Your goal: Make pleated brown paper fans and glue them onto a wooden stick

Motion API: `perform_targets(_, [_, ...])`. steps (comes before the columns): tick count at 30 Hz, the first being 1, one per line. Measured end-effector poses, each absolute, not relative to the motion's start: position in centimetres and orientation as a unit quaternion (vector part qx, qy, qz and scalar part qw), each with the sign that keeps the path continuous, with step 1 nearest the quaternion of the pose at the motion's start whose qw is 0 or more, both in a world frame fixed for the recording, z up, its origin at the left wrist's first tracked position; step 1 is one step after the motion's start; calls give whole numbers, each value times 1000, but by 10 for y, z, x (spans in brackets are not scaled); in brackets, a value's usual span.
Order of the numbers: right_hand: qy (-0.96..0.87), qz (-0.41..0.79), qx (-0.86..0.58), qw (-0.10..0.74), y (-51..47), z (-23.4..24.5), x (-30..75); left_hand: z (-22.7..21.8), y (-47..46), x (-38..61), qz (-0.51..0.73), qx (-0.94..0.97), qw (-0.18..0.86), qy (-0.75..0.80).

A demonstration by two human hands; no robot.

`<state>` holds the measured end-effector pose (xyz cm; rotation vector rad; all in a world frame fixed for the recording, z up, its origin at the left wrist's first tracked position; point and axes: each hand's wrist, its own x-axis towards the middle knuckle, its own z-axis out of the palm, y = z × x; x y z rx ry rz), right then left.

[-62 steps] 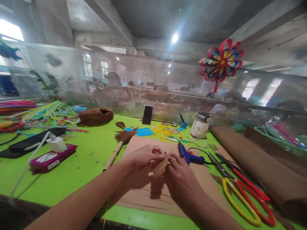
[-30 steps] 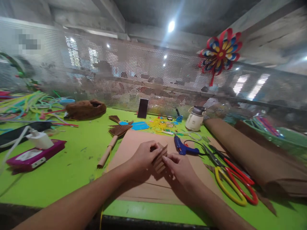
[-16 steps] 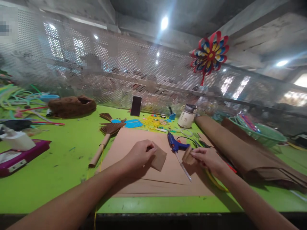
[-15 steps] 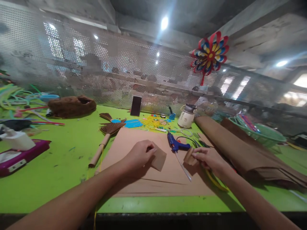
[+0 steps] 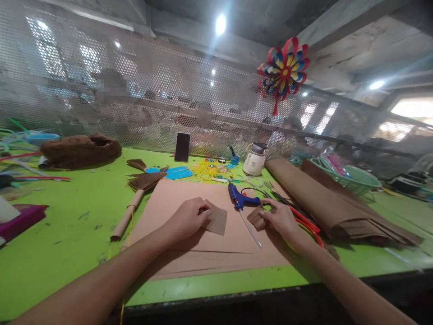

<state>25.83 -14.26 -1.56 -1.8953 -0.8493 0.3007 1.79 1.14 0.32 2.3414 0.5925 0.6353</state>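
Observation:
My left hand [image 5: 187,219] is closed in a pinch on a small square of brown paper [image 5: 217,220], over the large brown sheets. My right hand [image 5: 281,222] has its index finger stretched toward the handle of a blue glue gun [image 5: 238,197], thumb apart from it. The thumb tip is at a small folded piece of brown paper [image 5: 256,218]; I cannot tell whether it presses on it. A clear glue stick [image 5: 250,230] sticks out of the gun's back. Red-handled scissors [image 5: 306,221] lie beside my right hand, partly hidden by it.
Large brown paper sheets [image 5: 169,262] cover the green table [image 5: 77,212]. A rolled-paper stick with pleated fans [image 5: 126,214] lies left. Behind are yellow paper shreds [image 5: 206,169], a phone [image 5: 182,147] and a white jug [image 5: 254,161]. Rolled brown paper [image 5: 304,194] and a green basket [image 5: 358,183] are right.
My right index finger has spread away from the thumb toward the glue gun's handle, and the folded paper sits slightly further left under the gun. The view has turned right, showing the red-handled scissors.

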Motion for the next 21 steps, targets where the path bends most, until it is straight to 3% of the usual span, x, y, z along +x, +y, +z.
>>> perform_targets(15, [-361,157,-770,502,-139,-16,237,-3,14,19,220,909,300,186])
perform_targets(21, [-370,226,-755,491,-140,-13,227,3,-1,19,162,915,354,109])
